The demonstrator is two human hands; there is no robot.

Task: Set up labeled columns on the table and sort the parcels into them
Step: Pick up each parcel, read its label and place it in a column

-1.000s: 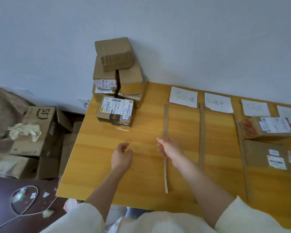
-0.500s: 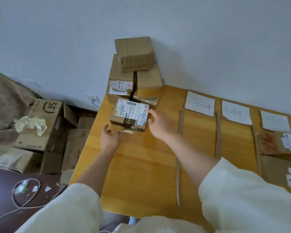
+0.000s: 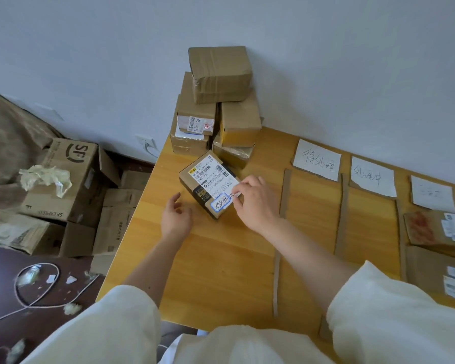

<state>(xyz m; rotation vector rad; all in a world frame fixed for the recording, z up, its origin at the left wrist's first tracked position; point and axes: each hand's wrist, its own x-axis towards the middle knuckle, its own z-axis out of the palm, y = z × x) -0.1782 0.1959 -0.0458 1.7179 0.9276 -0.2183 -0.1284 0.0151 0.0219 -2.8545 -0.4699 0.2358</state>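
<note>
Parcel (image 3: 210,183) lies on the table (image 3: 221,258) just in front of the stack (image 3: 216,106), left of the strips (image 3: 284,200). Right hand (image 3: 255,203) curls its fingertips over the parcel's right edge; left hand (image 3: 175,218) hovers relaxed, holding nothing, just beside it. The taped carton looks stiff, small and probably light; gripping opposite side faces suits it, since the glossy label (image 3: 216,179) may be slippery.

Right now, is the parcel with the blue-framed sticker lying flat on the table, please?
No, tipped: the parcel is angled up, gripped by the right hand.
</note>
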